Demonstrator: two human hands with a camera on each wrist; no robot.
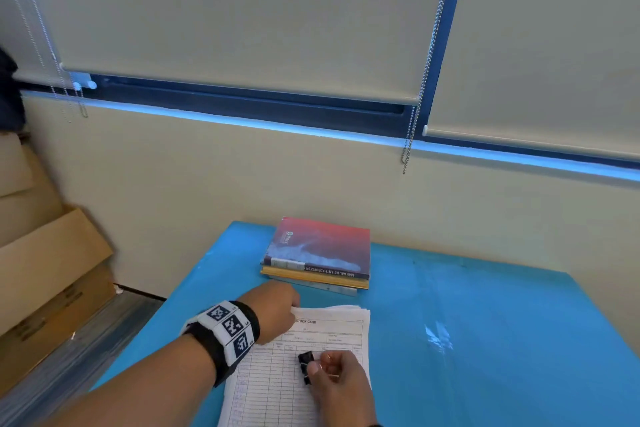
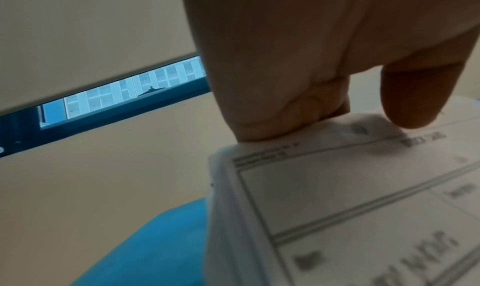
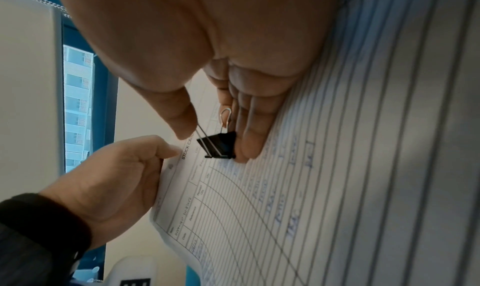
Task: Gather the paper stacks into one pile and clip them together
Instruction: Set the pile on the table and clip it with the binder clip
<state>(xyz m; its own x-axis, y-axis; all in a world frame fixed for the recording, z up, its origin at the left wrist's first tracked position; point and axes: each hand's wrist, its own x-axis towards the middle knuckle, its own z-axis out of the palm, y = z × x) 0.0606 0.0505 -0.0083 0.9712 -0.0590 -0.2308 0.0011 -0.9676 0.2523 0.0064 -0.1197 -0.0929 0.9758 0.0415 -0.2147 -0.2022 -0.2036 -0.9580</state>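
Note:
A pile of printed stock-card sheets [image 1: 277, 388] lies near the front of the blue table [image 1: 485, 340]. My left hand [image 1: 277, 312] pinches the pile's top left corner, thumb on top [image 2: 410, 97] and fingers curled under the edge [image 3: 124, 173]. My right hand [image 1: 337, 374] holds a black binder clip [image 1: 306, 366] over the sheets, thumb and fingers pinching it. In the right wrist view the clip [image 3: 219, 145] shows its wire handles raised. The paper's corner [image 2: 337, 188] is lifted off the table.
A stack of books [image 1: 318, 255] with a red cover lies at the table's far edge by the wall. Cardboard boxes [image 1: 48, 270] stand on the floor to the left. Blind chains [image 1: 415, 107] hang at the window.

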